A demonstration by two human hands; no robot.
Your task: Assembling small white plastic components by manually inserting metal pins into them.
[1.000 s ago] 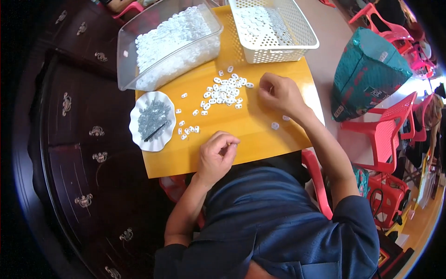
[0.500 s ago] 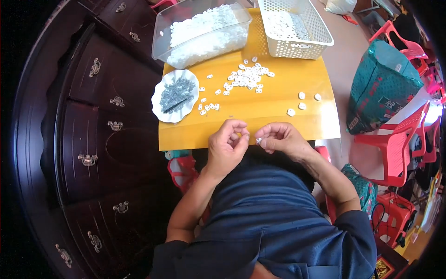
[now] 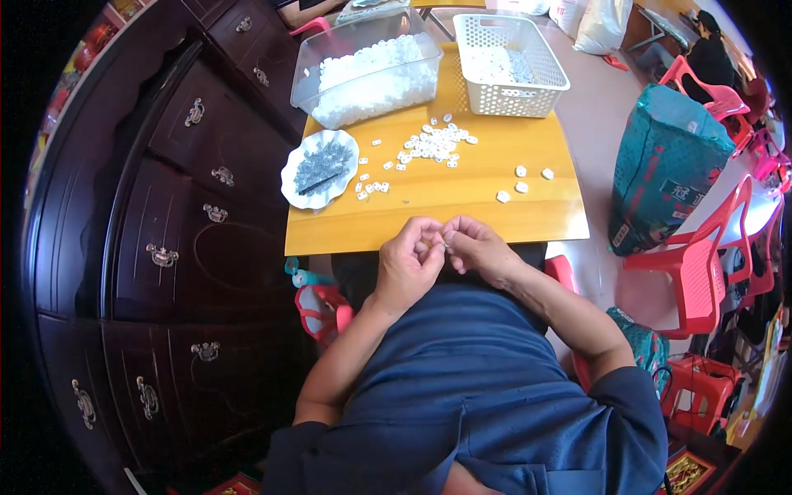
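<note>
My left hand [image 3: 408, 262] and my right hand [image 3: 480, 250] meet just off the front edge of the wooden table [image 3: 495, 223], fingertips touching. The right thumb and forefinger pinch a small white plastic piece [image 3: 447, 245], mostly covered by fingers. My left fingers are curled closed against it; what they hold is too small to make out. Beyond the hands lies a heap of small white two-holed pieces [image 3: 433, 144]. Several smaller white pieces [image 3: 373, 188] lie to its left, and rounder white pieces [image 3: 521, 188] to its right.
At the table's left edge stands a scalloped white dish [image 3: 351, 177] of small greyish parts with a dark stick. A clear bin [image 3: 301, 95] and a white perforated basket [image 3: 536, 101] hold white pieces. Dark drawers [image 3: 239, 272] flank the left; a green bag [image 3: 660, 165] and red chair [image 3: 693, 268] stand right.
My right hand has moved left, closing the gap so its fingertips and the small white piece meet my left fingertips. The whole view has shifted slightly.
</note>
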